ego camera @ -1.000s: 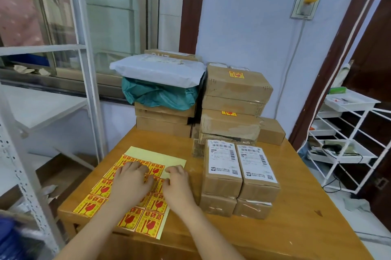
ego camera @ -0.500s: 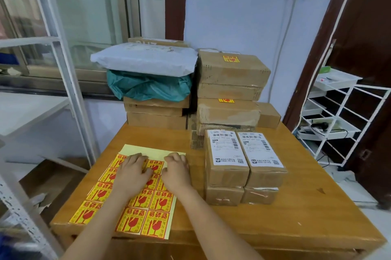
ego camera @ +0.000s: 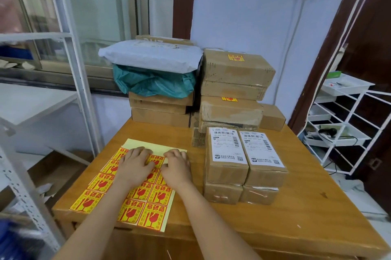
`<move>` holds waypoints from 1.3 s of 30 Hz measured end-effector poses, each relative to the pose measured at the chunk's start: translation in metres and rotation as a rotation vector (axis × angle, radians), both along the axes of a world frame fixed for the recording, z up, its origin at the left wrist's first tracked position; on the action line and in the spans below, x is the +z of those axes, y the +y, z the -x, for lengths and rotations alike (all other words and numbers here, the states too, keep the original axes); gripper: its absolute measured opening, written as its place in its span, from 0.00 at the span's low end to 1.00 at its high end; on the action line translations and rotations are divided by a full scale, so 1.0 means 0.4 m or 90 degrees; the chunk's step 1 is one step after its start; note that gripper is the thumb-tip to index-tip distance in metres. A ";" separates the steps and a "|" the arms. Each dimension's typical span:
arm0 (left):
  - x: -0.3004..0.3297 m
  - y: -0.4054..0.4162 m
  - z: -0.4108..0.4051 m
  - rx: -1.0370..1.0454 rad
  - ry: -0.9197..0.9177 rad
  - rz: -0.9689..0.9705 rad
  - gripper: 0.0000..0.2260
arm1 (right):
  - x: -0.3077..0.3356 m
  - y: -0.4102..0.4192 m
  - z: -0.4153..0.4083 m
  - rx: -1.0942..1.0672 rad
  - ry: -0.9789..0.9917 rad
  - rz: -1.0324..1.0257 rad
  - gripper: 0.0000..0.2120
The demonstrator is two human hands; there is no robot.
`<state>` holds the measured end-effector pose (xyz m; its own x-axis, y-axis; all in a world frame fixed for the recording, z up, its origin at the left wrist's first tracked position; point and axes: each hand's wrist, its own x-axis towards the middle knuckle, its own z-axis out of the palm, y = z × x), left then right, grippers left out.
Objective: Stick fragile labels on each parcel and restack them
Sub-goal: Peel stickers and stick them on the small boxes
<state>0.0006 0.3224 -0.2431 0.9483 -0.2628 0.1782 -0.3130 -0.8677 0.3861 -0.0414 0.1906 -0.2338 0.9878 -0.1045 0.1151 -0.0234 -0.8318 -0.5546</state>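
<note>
A yellow sheet of red-and-yellow fragile labels (ego camera: 148,202) lies on the wooden table (ego camera: 296,206) at its front left. My left hand (ego camera: 133,167) rests palm down on the sheet's upper rows. My right hand (ego camera: 177,167) lies beside it, its bent fingertips touching the sheet at the edge of a label (ego camera: 155,159). Right of the sheet stand small brown parcels stacked two high, the top pair (ego camera: 227,166) (ego camera: 264,169) bearing white shipping labels. Behind them rises a taller stack of brown boxes (ego camera: 237,73); its top box carries a fragile label (ego camera: 236,58).
At the back left, another box stack (ego camera: 160,115) holds a teal bag (ego camera: 154,84) and a white mailer (ego camera: 152,56). A small box (ego camera: 271,116) sits by the wall. A white wire rack (ego camera: 349,132) stands at right, a metal shelf frame (ego camera: 21,196) at left.
Both hands stay on the label sheet, edging slightly toward its upper rows. My view has shifted a little; the parcels have not moved.
</note>
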 end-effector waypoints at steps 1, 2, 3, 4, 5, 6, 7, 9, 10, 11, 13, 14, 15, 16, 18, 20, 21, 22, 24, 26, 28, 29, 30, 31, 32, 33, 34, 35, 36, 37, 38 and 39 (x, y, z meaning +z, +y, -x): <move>0.000 0.000 0.000 0.001 0.000 0.004 0.17 | 0.000 -0.001 0.000 -0.001 0.001 -0.004 0.21; 0.000 -0.001 0.000 0.001 0.000 0.007 0.17 | 0.000 -0.001 0.001 -0.002 0.002 -0.006 0.21; 0.001 -0.001 0.001 0.002 0.000 0.007 0.16 | 0.001 -0.002 0.002 -0.002 0.004 -0.007 0.21; 0.002 -0.002 0.001 0.003 0.000 0.005 0.16 | 0.001 -0.003 0.003 -0.003 0.006 -0.008 0.21; 0.001 -0.002 0.001 0.004 -0.001 0.004 0.16 | 0.001 -0.004 0.003 -0.002 0.008 -0.009 0.21; 0.000 -0.002 0.001 0.005 -0.005 0.004 0.16 | 0.000 -0.004 0.004 -0.001 0.008 -0.006 0.21; -0.003 -0.002 0.001 0.008 -0.010 0.005 0.16 | -0.001 -0.004 0.005 0.002 0.006 -0.001 0.21; -0.005 -0.001 -0.002 0.010 -0.018 0.003 0.16 | 0.000 -0.005 0.005 0.004 0.001 0.006 0.21; -0.005 -0.001 -0.002 0.011 -0.021 0.004 0.16 | 0.001 -0.005 0.005 0.004 0.000 0.006 0.21; -0.005 -0.001 -0.003 0.010 -0.023 0.006 0.16 | 0.002 -0.005 0.005 0.003 0.000 0.004 0.21; -0.006 -0.001 -0.005 0.010 -0.021 0.014 0.16 | 0.002 -0.006 0.006 0.002 0.000 0.005 0.21; -0.007 -0.001 -0.006 0.010 -0.020 0.018 0.16 | 0.002 -0.007 0.006 0.002 0.000 0.006 0.21; -0.007 0.000 -0.005 0.010 -0.020 0.021 0.16 | 0.002 -0.007 0.005 0.001 -0.001 0.006 0.21; -0.007 0.000 -0.005 0.010 -0.021 0.023 0.16 | 0.001 -0.007 0.005 0.001 -0.001 0.005 0.21; -0.007 0.001 -0.006 0.011 -0.021 0.026 0.15 | 0.002 -0.006 0.005 -0.001 -0.001 0.002 0.21; -0.008 0.003 -0.007 0.014 -0.018 0.034 0.15 | 0.002 -0.006 0.005 -0.001 -0.002 0.003 0.21; -0.008 0.004 -0.007 0.015 -0.017 0.046 0.15 | 0.002 -0.007 0.005 -0.001 -0.002 0.002 0.21; -0.008 0.004 -0.009 0.016 -0.018 0.063 0.15 | 0.002 -0.007 0.005 -0.002 -0.002 0.001 0.21; -0.009 0.006 -0.011 0.020 -0.023 0.110 0.13 | 0.002 -0.007 0.006 -0.004 -0.004 -0.002 0.21; -0.008 0.006 -0.009 0.030 -0.024 0.157 0.12 | 0.001 -0.007 0.007 -0.004 -0.007 -0.005 0.21; -0.006 0.007 -0.008 0.036 -0.033 0.194 0.10 | 0.000 -0.008 0.007 -0.001 -0.011 -0.003 0.21; -0.006 0.008 -0.008 0.039 -0.038 0.211 0.09 | -0.001 -0.007 0.007 0.000 -0.013 -0.003 0.21; -0.005 0.009 -0.007 0.047 -0.040 0.233 0.09 | -0.003 -0.007 0.006 -0.001 -0.014 -0.005 0.21; -0.003 0.011 -0.005 0.058 -0.041 0.259 0.09 | -0.004 -0.006 0.006 -0.004 -0.016 -0.010 0.21; -0.001 0.013 -0.002 0.070 -0.042 0.287 0.09 | -0.005 -0.006 0.005 -0.010 -0.017 -0.013 0.21; 0.002 0.015 0.001 0.081 -0.046 0.312 0.10 | -0.004 -0.004 0.003 -0.016 -0.017 -0.010 0.21; 0.004 0.017 0.003 0.090 -0.050 0.331 0.10 | -0.001 0.000 0.001 -0.019 -0.017 0.001 0.21; 0.006 0.017 0.005 0.095 -0.053 0.344 0.11 | 0.004 0.006 -0.001 -0.017 -0.020 0.017 0.21; 0.005 0.019 0.006 0.099 -0.053 0.354 0.11 | 0.011 0.013 -0.005 -0.011 -0.026 0.033 0.20; 0.005 0.020 0.006 0.101 -0.053 0.364 0.11 | 0.018 0.024 -0.010 0.000 -0.035 0.047 0.20; 0.003 0.022 0.004 0.105 -0.054 0.377 0.12 | 0.024 0.036 -0.017 0.011 -0.042 0.062 0.20; 0.001 0.024 0.003 0.113 -0.054 0.394 0.12 | 0.030 0.049 -0.026 0.018 -0.041 0.073 0.20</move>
<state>-0.0004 0.3318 -0.2426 0.9437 0.0717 0.3229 -0.2372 -0.5340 0.8116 -0.0311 0.2102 -0.2218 0.9802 -0.0599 0.1887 0.0334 -0.8894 -0.4560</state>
